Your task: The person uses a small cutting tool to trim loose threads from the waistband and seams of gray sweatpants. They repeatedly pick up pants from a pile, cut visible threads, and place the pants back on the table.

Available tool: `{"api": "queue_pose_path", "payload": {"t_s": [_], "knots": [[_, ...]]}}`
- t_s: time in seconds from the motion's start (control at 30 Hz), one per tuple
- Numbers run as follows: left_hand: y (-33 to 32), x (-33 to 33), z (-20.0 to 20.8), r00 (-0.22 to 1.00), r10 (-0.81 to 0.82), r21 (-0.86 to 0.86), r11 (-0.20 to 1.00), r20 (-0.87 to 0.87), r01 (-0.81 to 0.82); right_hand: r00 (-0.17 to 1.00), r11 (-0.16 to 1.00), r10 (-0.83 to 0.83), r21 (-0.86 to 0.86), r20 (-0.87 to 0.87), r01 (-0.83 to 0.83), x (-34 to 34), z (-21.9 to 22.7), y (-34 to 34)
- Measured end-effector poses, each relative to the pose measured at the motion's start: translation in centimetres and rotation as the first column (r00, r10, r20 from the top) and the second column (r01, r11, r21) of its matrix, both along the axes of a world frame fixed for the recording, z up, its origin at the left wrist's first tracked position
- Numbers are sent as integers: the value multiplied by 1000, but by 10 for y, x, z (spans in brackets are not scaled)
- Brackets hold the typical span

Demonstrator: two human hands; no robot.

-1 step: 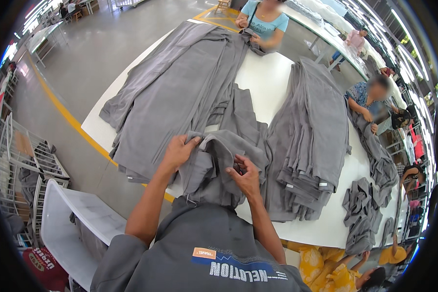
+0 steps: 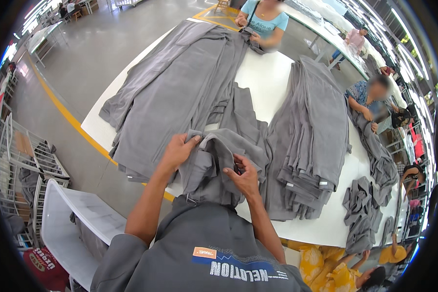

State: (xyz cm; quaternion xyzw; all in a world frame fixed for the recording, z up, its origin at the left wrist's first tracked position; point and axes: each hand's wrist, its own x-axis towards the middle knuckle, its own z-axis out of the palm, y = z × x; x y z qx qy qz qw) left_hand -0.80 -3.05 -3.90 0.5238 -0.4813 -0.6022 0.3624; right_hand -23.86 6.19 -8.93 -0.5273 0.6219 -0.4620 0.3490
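Note:
My left hand (image 2: 178,152) pinches the upper edge of a pair of grey trousers (image 2: 210,170), thumb and fingers closed on the cloth. The cloth hangs in loose folds before my chest, its top held open like a waistband. My right hand (image 2: 244,176) is at the right side of the same trousers, fingers half curled against them. A small dark-reddish thing shows between its thumb and fingers, too little visible to name. Left of the trousers lies a broad pile of grey garments (image 2: 180,92); to the right is another layered pile of grey garments (image 2: 306,141).
The piles lie on a white table (image 2: 263,73). A person in a light-blue shirt (image 2: 265,22) handles grey cloth at its far end; another (image 2: 367,102) works at the right. Crumpled grey garments (image 2: 362,209) lie near right. A white plastic bin (image 2: 78,209) stands at my left.
My right hand's fingers have shifted slightly on the cloth, and the reddish thing in them shows more. My left hand stays in place.

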Motion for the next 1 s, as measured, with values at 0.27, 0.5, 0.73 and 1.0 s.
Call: {"api": "queue_pose_path", "payload": {"t_s": [0.27,0.5,0.73,1.0], "knots": [[-2,22,47,846,-149,244,919,-512,309,827,990,-106,138,552,36,-42,71,10],[-11,24,59,651,-485,75,766,-584,639,785,998,-5,52,620,-34,-61,176,43],[-43,-18,55,895,-218,152,943,-390,296,919,953,-302,97,253,286,-79,131,0],[26,-41,-6,919,109,-696,688,379,206,970,969,-244,48,18,243,-32,50,30]]}}
